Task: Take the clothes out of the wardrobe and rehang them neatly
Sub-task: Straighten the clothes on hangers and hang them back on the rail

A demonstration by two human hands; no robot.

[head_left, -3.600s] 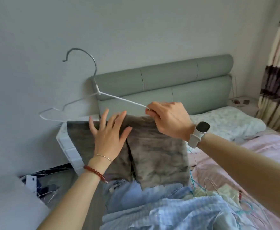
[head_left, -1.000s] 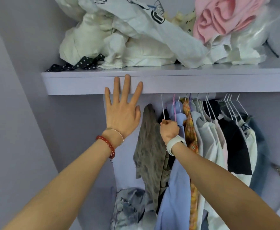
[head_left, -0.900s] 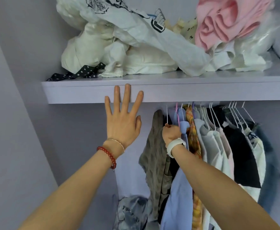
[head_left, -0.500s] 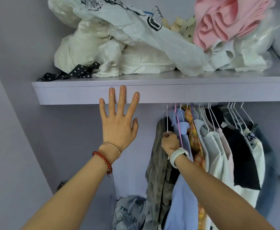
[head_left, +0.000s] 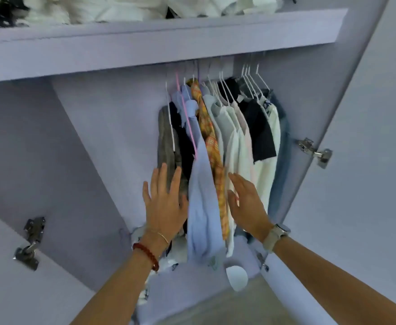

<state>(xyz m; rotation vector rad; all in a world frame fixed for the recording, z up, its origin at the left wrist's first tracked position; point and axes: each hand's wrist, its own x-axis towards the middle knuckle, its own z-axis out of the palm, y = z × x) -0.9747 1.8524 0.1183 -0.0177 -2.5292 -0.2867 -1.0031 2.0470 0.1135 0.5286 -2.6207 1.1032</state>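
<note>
Both flat and holding nothing, left hand (head_left: 166,202) and right hand (head_left: 246,202) flanking the light blue shirt (head_left: 201,198) on its pink hanger (head_left: 187,120) among the wardrobe's hung clothes; likely choosing; next, lifting that hook off the rail.

The wardrobe (head_left: 98,137) is pale lilac inside and out. On its rail hang a grey garment (head_left: 166,141), a dark navy one (head_left: 185,146), a light blue shirt (head_left: 201,202) on a pink hanger (head_left: 187,123), an orange-and-yellow plaid shirt (head_left: 212,146), white tops (head_left: 234,146), a black tee (head_left: 261,134) and a blue denim piece (head_left: 283,151). The other hangers (head_left: 250,80) are white. The left wrist wears a red bead bracelet (head_left: 146,253).
</note>
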